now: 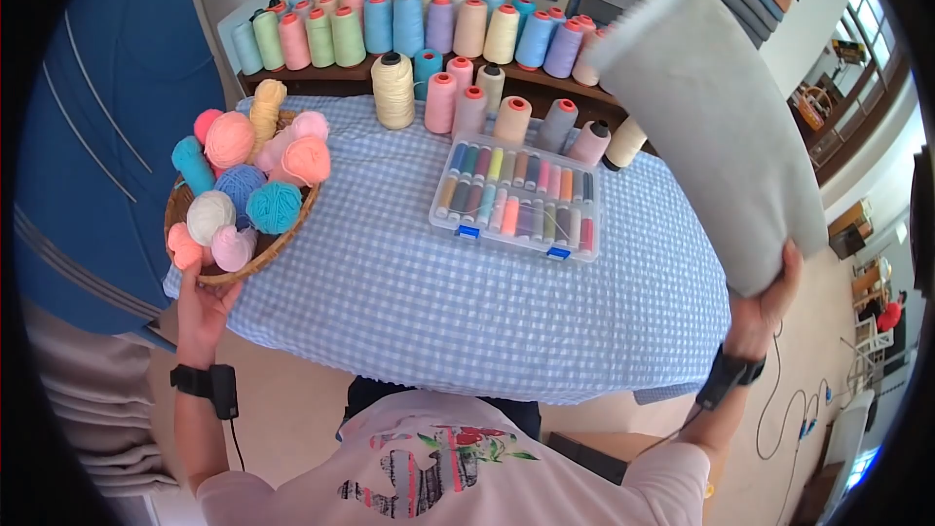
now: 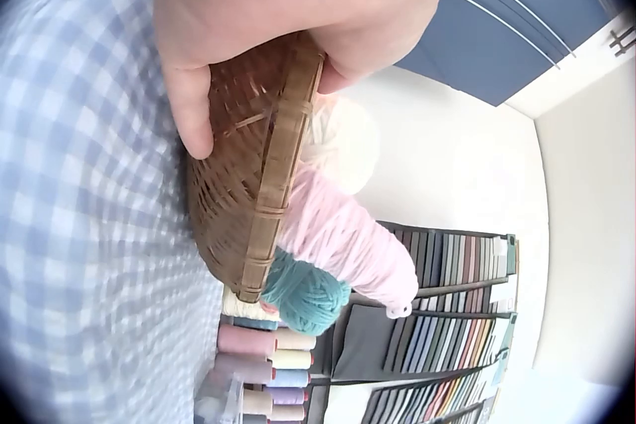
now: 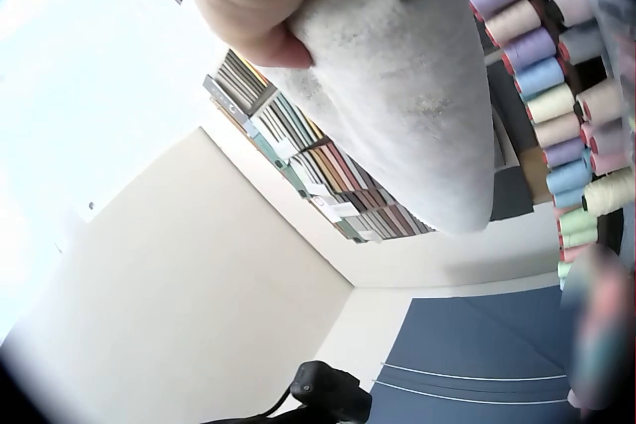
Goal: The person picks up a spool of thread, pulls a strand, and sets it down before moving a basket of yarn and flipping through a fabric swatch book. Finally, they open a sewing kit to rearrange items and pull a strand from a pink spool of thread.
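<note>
In the head view my left hand (image 1: 203,317) grips the near rim of a round wicker basket (image 1: 265,261) at the table's left. Balls and skeins of yarn fill it, among them a coral ball (image 1: 230,140), a teal ball (image 1: 274,207) and a white one (image 1: 210,217). The left wrist view shows the thumb and fingers on either side of the basket's woven wall (image 2: 238,185). My right hand (image 1: 767,304) holds the lower end of a grey roll of fabric (image 1: 716,127), raised at a slant over the table's right side.
A clear plastic case (image 1: 506,242) of small thread spools lies mid-table on the checked tablecloth (image 1: 390,302). Behind it stand several thread cones, including a cream cone (image 1: 393,93). More cones line a back shelf (image 1: 341,78). A cable (image 1: 769,443) lies on the floor at right.
</note>
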The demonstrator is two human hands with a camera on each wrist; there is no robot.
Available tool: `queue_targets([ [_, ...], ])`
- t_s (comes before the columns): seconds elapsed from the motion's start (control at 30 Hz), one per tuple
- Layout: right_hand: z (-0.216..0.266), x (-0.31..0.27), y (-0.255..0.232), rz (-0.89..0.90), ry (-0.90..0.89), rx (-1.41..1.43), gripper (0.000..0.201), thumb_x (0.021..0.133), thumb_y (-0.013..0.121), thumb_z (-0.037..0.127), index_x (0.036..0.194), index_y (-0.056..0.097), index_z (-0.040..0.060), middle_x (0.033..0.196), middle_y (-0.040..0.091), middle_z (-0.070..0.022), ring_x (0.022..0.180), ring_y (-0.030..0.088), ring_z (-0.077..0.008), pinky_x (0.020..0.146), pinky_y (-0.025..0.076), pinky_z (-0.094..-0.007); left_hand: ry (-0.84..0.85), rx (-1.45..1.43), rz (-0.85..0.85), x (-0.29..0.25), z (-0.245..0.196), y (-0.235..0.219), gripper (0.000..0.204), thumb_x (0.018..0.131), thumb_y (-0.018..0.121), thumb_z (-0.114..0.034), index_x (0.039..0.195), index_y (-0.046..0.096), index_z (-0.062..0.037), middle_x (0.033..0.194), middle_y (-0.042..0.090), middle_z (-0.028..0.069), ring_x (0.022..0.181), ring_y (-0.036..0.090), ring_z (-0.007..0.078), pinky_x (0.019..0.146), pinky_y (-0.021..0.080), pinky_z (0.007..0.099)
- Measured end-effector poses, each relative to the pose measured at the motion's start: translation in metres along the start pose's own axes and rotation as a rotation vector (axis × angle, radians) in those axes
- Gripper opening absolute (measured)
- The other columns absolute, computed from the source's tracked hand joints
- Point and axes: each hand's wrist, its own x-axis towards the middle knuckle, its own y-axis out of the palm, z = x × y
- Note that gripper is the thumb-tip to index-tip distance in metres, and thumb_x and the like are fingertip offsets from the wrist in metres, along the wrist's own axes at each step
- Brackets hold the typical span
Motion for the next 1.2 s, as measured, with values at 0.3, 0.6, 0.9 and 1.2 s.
queue_targets([
  [0.3, 0.027, -0.02, -0.13, -0.222, 0.105, 0.023, 0.045, 0.084, 0.063, 0.026, 0.12, 0.051, 0.0029, 0.118, 0.06, -0.013, 0.101, 0.062, -0.0271, 0.084, 0.053, -0.0408, 0.126, -0.001, -0.079, -0.005, 0.001, 0.041, 0.028, 0.087, 0.044, -0.009, 0.113, 0.05, -0.0013, 0.117, 0.054, 0.0148, 0.107, 0.056, 0.0318, 0.091, 0.05, 0.0476],
  [0.6, 0.003, -0.032, -0.154, -0.424, 0.134, -0.009, 0.052, 0.08, 0.065, 0.026, 0.124, 0.049, 0.0046, 0.119, 0.058, -0.0104, 0.104, 0.059, -0.0255, 0.087, 0.051, -0.0399, 0.205, -0.048, 0.023, 0.029, -0.019, 0.103, 0.026, 0.088, 0.046, -0.009, 0.11, 0.048, 0.0042, 0.109, 0.054, 0.0163, 0.105, 0.056, 0.0334, 0.094, 0.048, 0.05],
  [0.9, 0.009, -0.034, -0.167, -0.468, 0.156, -0.016, 0.051, 0.08, 0.066, 0.023, 0.124, 0.048, 0.0052, 0.121, 0.056, -0.0109, 0.106, 0.058, -0.0267, 0.089, 0.051, -0.0419, 0.173, -0.037, 0.001, 0.045, 0.038, 0.089, 0.035, 0.089, 0.043, -0.013, 0.122, 0.046, -0.0025, 0.12, 0.052, 0.0132, 0.113, 0.052, 0.0287, 0.095, 0.048, 0.0444],
  [1.2, -0.028, -0.014, -0.153, -0.48, 0.288, 0.006, 0.038, 0.084, 0.062, 0.028, 0.116, 0.054, 0.008, 0.108, 0.063, -0.0095, 0.099, 0.061, -0.0271, 0.077, 0.054, -0.0443, 0.471, 0.873, 0.036, 0.01, 0.087, 0.047, 0.048, 0.092, 0.048, -0.022, 0.135, 0.037, -0.0016, 0.135, 0.041, 0.0168, 0.122, 0.044, 0.032, 0.105, 0.033, 0.0415],
])
